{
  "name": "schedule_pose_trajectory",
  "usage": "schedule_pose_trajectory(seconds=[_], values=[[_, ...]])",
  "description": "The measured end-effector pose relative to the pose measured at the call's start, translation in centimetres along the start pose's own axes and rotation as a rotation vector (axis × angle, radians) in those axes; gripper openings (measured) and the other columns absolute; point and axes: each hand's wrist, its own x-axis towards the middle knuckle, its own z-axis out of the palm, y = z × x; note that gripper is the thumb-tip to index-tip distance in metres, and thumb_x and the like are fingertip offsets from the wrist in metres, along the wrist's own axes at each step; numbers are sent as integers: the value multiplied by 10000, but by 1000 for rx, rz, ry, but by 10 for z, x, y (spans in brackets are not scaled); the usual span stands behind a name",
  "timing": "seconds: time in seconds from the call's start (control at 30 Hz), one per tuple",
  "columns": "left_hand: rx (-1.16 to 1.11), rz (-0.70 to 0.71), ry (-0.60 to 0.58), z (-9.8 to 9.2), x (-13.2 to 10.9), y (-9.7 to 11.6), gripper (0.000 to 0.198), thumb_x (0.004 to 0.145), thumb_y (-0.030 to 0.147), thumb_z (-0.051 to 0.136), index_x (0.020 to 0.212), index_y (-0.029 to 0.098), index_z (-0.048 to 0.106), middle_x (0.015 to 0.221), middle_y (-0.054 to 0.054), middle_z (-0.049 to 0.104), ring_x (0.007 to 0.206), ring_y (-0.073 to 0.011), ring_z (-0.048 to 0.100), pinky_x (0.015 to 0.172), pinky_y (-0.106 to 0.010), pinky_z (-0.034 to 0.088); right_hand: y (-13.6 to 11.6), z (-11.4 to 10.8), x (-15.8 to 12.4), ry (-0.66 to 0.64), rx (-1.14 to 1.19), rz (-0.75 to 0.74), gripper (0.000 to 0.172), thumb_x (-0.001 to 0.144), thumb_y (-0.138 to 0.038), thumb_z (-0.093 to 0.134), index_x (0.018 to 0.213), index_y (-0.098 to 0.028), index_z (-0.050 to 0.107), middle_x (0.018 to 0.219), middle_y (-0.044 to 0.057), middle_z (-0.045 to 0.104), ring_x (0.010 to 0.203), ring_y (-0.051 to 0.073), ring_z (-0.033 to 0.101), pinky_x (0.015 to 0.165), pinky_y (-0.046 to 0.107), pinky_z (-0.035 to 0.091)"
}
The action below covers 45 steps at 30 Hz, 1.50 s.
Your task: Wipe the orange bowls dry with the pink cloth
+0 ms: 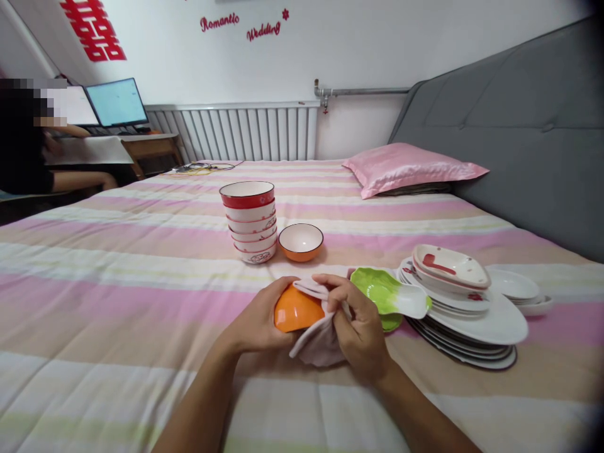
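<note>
The left hand (259, 319) grips the orange bowl (296, 311) at the lower center of the frame, fingers (276, 289) closed around its side. The right hand (361, 330) grips the cloth (321, 346) against the bowl. Center: bowl stack (252, 225) and second bowl (301, 240), on the bed (141, 314). Right: plates (503, 318).

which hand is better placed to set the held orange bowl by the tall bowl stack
Probably the left hand: it grips the held orange bowl and sits nearer the tall bowl stack, while the right hand holds the cloth.
</note>
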Motion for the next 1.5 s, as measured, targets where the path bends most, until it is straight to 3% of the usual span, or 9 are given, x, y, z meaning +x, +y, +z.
schedule_pose_trajectory(seconds=[0.13, 0.23, 0.4, 0.5, 0.77, 1.0, 1.13, 1.33, 1.5], values=[[37, 61, 40, 7, 2, 6, 626, 621, 185, 669, 1211, 188, 460, 1167, -75, 578, 987, -259, 594, 853, -362, 501, -6, 3, -2, -80, -37, -72, 218, 860, -51, 403, 814, -235, 510, 1139, 46, 644, 1103, 184, 583, 947, 383, 459], [62, 97, 48, 8, 3, 7, 650, 598, 144, 643, 1222, 198, 468, 1205, -70, 571, 1041, -271, 577, 889, -365, 491, -5, 3, -3, -140, -81, 7, 187, 910, -154, 429, 1049, -248, 511, 1211, 70, 613, 1156, 195, 555, 982, 403, 450], [45, 159, 46, 6, 3, 2, 637, 599, 205, 682, 1207, 188, 494, 1281, -85, 543, 1136, -306, 530, 975, -396, 440, 1, 0, -1, -310, -220, -123, 490, 849, -400, 561, 1292, -221, 451, 1342, 101, 529, 1262, 265, 465, 1103, 491, 313], [14, 180, 48, 6, 3, 1, 613, 612, 202, 672, 1199, 187, 497, 1278, -81, 543, 1133, -293, 529, 977, -384, 435, 4, 0, 0, -345, -280, -157, 487, 861, -434, 548, 1301, -236, 482, 1365, 84, 518, 1276, 262, 450, 1106, 482, 300], [73, 39, 67, 6, 4, 1, 489, 571, 120, 586, 1050, 170, 497, 955, -22, 584, 775, -185, 566, 667, -292, 489, 10, -1, 0, -332, -162, 52, 436, 924, -443, 460, 1321, -270, 504, 1376, 51, 520, 1300, 228, 429, 1091, 404, 334], [60, 31, 76, 4, 3, -1, 707, 529, 108, 565, 1222, 176, 443, 1178, -72, 566, 1010, -255, 571, 883, -379, 482, 24, 3, 2, -219, 190, 338, 353, 965, -406, 387, 1245, -298, 571, 1319, 0, 582, 1255, 187, 499, 1103, 359, 346], [48, 42, 52, 2, 2, -2, 736, 526, 98, 565, 1246, 189, 443, 1220, -66, 560, 1048, -256, 562, 902, -375, 481, 31, 8, 2, -143, 343, 485, 375, 949, -448, 388, 1189, -291, 629, 1311, 2, 597, 1273, 210, 497, 1130, 399, 320], [64, 41, 54, 2, 2, -4, 721, 549, 116, 609, 1244, 211, 442, 1230, -63, 560, 1046, -268, 565, 904, -399, 480, 34, 12, -1, -52, 527, 720, 436, 893, -503, 457, 1183, -238, 645, 1169, 58, 686, 1292, 273, 484, 1062, 470, 405], [45, 37, 31, 0, 2, -3, 723, 531, 121, 606, 1229, 205, 436, 1196, -65, 557, 1032, -274, 559, 885, -399, 485, 25, 13, -2, -54, 414, 565, 379, 918, -434, 446, 1166, -230, 647, 1264, 39, 632, 1277, 249, 491, 1127, 440, 320]])
